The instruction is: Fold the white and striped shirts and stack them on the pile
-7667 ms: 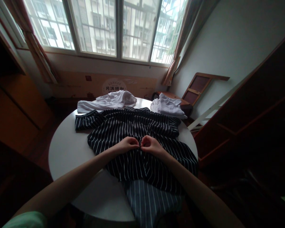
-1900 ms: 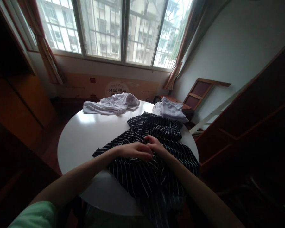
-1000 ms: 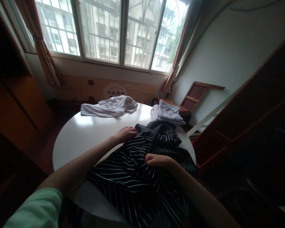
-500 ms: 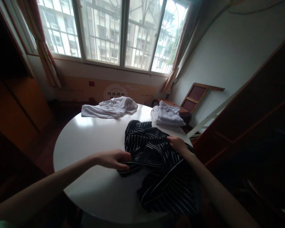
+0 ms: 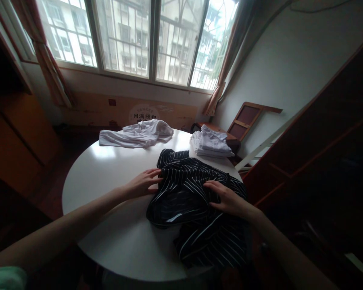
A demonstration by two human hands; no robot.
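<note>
A black shirt with thin white stripes (image 5: 184, 177) lies crumpled on the right part of a round white table (image 5: 109, 225). Its near edge gapes, and a small pale patch shows inside; the lower portion spreads toward the table's front edge. At the garment's left side is my left hand (image 5: 142, 183), fingers apart, the tips touching the cloth or just beside it. My right hand (image 5: 225, 197) rests over the right half of the fabric with thumb and fingers spread. Neither hand is closed on the cloth.
A loose white garment (image 5: 136, 135) lies at the table's far side. To its right stands a stack of folded white clothes (image 5: 211, 141). A wooden chair (image 5: 245, 121) is by the wall, and barred windows (image 5: 124, 40) are beyond.
My left hand has let go of the shirt's near edge and moved up and away along its left side. My right hand has released its pinch and come lower and slightly nearer.
</note>
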